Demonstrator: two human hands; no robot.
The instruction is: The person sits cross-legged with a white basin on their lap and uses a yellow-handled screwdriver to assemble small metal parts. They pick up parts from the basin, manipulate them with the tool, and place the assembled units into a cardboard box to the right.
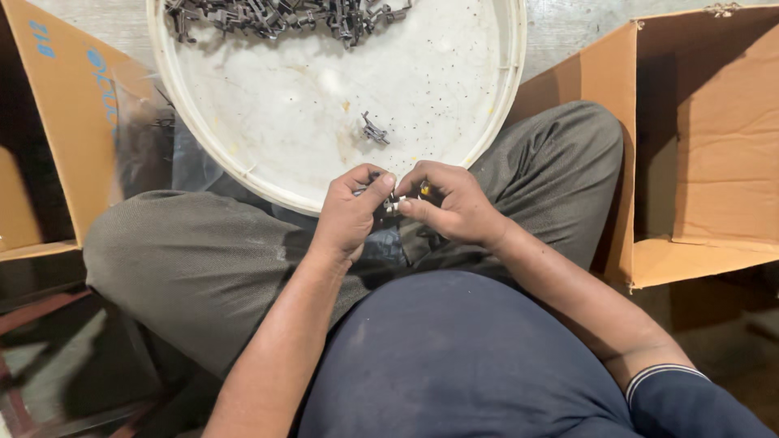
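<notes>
My left hand and my right hand meet above my lap, just below the near rim of a large round white tray. Together their fingertips pinch a small metal part, mostly hidden between them. A single dark metal clip lies alone on the tray near its front. At the tray's far side sits a pile of several dark metal clips.
An open cardboard box stands at the right, beside my right knee. Another cardboard box is at the left, with clear plastic wrap next to it. My crossed legs in grey trousers fill the middle.
</notes>
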